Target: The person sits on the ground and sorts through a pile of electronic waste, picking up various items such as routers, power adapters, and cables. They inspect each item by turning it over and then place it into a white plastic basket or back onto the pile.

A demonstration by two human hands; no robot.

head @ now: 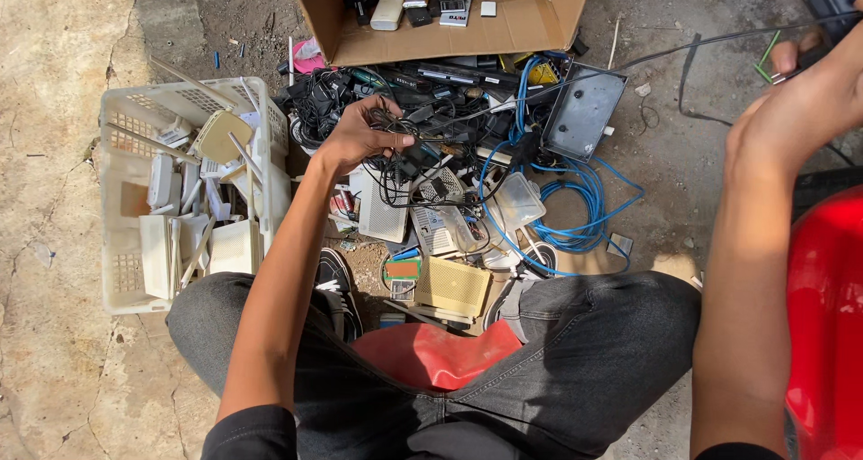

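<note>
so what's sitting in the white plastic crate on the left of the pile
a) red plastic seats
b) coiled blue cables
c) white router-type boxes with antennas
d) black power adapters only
c: the white plastic crate holds white router-type boxes with thin antennas sticking out, while the blue cables lie on the ground to its right, beyond the left hand gripping black wires.

You are sitting over one white plastic crate [117, 244], one cardboard box [530, 24], one blue cable coil [584, 208] and one grey metal case [584, 110].
</note>
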